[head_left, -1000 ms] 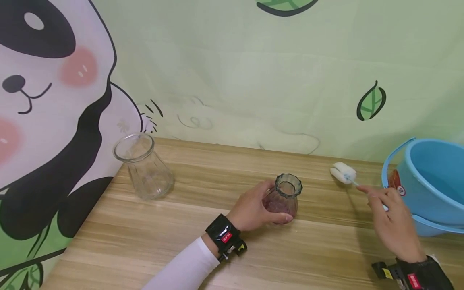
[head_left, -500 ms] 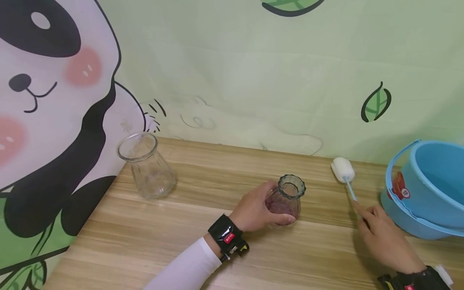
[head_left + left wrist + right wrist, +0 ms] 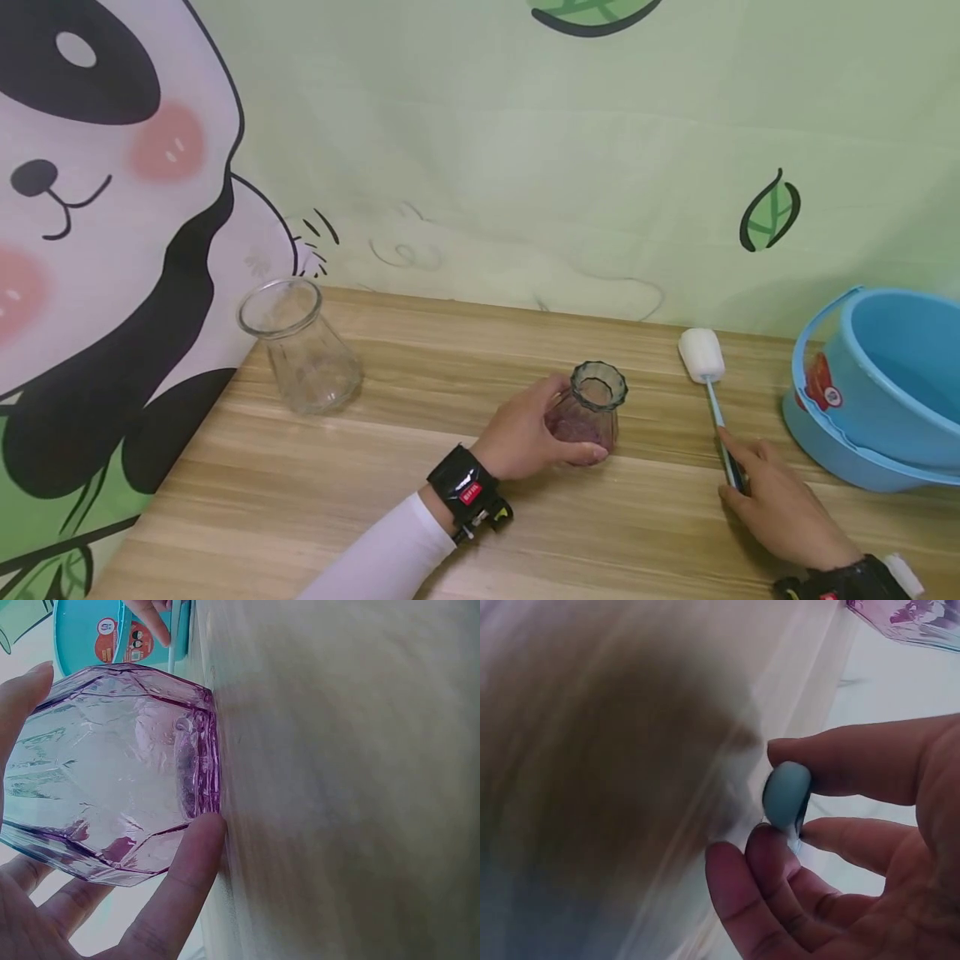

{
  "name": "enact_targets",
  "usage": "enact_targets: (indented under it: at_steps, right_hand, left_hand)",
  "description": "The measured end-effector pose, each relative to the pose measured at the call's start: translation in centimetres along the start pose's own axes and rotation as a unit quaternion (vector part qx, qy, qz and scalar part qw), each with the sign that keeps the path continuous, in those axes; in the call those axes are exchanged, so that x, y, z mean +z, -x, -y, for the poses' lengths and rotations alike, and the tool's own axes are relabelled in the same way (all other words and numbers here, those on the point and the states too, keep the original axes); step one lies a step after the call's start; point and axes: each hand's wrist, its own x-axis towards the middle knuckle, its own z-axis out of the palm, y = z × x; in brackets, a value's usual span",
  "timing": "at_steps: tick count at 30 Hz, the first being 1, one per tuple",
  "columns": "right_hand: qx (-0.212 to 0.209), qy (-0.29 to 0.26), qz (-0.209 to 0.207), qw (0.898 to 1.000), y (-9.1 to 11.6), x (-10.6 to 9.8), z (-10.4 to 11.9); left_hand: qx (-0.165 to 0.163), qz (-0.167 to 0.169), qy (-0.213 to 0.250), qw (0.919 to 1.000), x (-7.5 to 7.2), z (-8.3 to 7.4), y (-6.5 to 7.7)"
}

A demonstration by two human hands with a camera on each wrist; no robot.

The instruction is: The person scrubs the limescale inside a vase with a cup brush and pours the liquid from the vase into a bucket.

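My left hand [image 3: 521, 429] grips a small faceted glass vase [image 3: 579, 423], thumb on the near side and fingers round the far side. The vase stands upright on the table, purplish at the base and grey-blue at its scalloped rim. Seen from the left wrist, the vase's clear purple wall [image 3: 112, 780] fills the space between thumb and fingers. To the right, my right hand [image 3: 791, 508] holds a sponge bottle brush [image 3: 702, 358] by its thin light-blue handle. Its white sponge head points away from me, near the wall. The right wrist view shows the handle's rounded end [image 3: 786, 796] between thumb and fingers.
A larger clear glass jar [image 3: 311, 358] stands on the wooden table [image 3: 360, 500] at the left. A blue bucket [image 3: 885, 400] with its handle stands at the right. Behind rises a green wall covering [image 3: 480, 167] with a panda print.
My right hand has moved left and towards me, away from the bucket. The brush has turned so its head points away and its handle shows more. The left hand and vase stay put.
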Motion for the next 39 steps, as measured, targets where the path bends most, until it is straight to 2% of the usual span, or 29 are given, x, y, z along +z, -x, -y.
enact_targets:
  at_steps: [11,15,19,23,26,29,31,34,37,39]
  right_hand:
    - [0.005,-0.001,-0.011,1.0,0.4,-0.2,0.1]
    - [-0.002,-0.009,-0.042,0.999,0.5,-0.5,1.0]
    - [-0.031,-0.011,-0.087,0.996,0.4,-0.7,2.6]
    - [-0.068,-0.048,-0.117,0.99,0.1,-0.8,4.5]
    - [-0.086,-0.082,-0.109,0.987,-0.5,-0.9,5.8]
    - [-0.097,-0.125,-0.084,0.984,-1.1,-0.9,6.9]
    - [-0.118,-0.165,-0.069,0.977,-1.6,-0.8,7.4]
    - [-0.159,-0.232,-0.041,0.959,-2.6,-0.4,8.1]
    - [-0.194,-0.269,-0.028,0.943,-3.7,0.1,8.7]
    - [-0.201,-0.284,-0.021,0.937,-4.3,0.4,9.2]
  left_hand:
    - [0.002,-0.001,0.007,1.0,0.0,0.0,0.0]
    - [0.003,-0.001,0.009,1.0,0.0,-0.1,0.0]
    - [0.006,-0.002,0.006,1.0,0.0,-0.1,0.0]
    - [0.008,-0.001,0.008,0.9999,0.1,0.0,-0.1]
    - [0.009,0.0,0.011,0.9999,0.1,0.0,-0.1]
    - [0.011,0.001,0.011,0.9999,0.1,0.1,-0.1]
    - [0.012,0.002,0.013,0.9998,0.1,0.2,-0.2]
    - [0.013,0.003,0.016,0.9998,0.1,0.3,-0.2]
    - [0.017,0.003,0.017,0.9997,0.1,0.3,-0.2]
    - [0.02,0.002,0.016,0.9997,0.1,0.4,-0.2]
